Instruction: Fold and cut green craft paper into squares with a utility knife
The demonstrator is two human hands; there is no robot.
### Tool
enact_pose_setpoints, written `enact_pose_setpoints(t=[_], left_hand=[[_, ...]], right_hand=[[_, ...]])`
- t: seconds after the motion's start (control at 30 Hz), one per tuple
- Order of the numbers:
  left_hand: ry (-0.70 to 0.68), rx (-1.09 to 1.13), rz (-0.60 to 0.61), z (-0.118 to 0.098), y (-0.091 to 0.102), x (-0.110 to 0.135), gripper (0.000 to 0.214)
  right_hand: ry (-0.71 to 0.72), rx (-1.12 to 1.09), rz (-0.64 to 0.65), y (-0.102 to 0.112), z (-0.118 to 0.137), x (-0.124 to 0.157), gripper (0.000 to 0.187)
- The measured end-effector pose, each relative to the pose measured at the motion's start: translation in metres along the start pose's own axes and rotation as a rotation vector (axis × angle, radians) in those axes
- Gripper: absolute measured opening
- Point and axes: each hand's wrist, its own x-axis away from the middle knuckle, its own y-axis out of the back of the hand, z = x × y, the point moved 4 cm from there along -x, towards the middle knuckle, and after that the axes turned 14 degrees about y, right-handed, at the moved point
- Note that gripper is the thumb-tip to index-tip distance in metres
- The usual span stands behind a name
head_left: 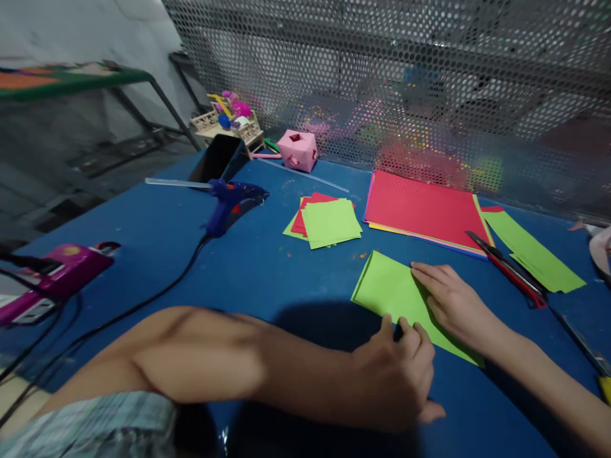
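A folded light-green sheet of paper [396, 286] lies on the blue table in front of me, its layers slightly apart at the left end. My right hand [451, 305] rests flat on its upper right part, with the fingers straight and close together. Along the near edge, my left hand [396, 369] has its fingers curled in against the paper, while the thumb sticks out to the right. The left fingertips are partly hidden. Just beyond the sheet is a small stack of green and red paper squares [333, 222].
Coloured sheets [424, 207] lie at the back, with a red-handled cutter [513, 270] over their corner. Green strips [534, 248] are at right. On the left are a blue glue gun [222, 203], its cable and a purple power strip [52, 280]. A pink paper polyhedron [298, 151] stands behind.
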Motion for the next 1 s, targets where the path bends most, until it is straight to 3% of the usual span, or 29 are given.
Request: enact_pose_setpoints(t=[0.23, 0.7, 0.87, 1.0], left_hand=[[-0.001, -0.009, -0.019, 0.0, 0.001, 0.0, 0.057], [0.001, 0.001, 0.055, 0.0, -0.002, 0.0, 0.058], [0.027, -0.017, 0.069, 0.0, -0.001, 0.0, 0.059], [0.028, -0.008, 0.094, -0.001, -0.003, 0.0, 0.06]], right_hand=[[0.064, 0.013, -0.013, -0.011, 0.001, -0.03, 0.053], [0.129, 0.069, 0.041, -0.029, 0.011, -0.081, 0.045], [0.093, 0.068, 0.051, -0.032, 0.012, -0.083, 0.047], [0.054, 0.067, 0.038, -0.03, 0.012, -0.066, 0.048]])
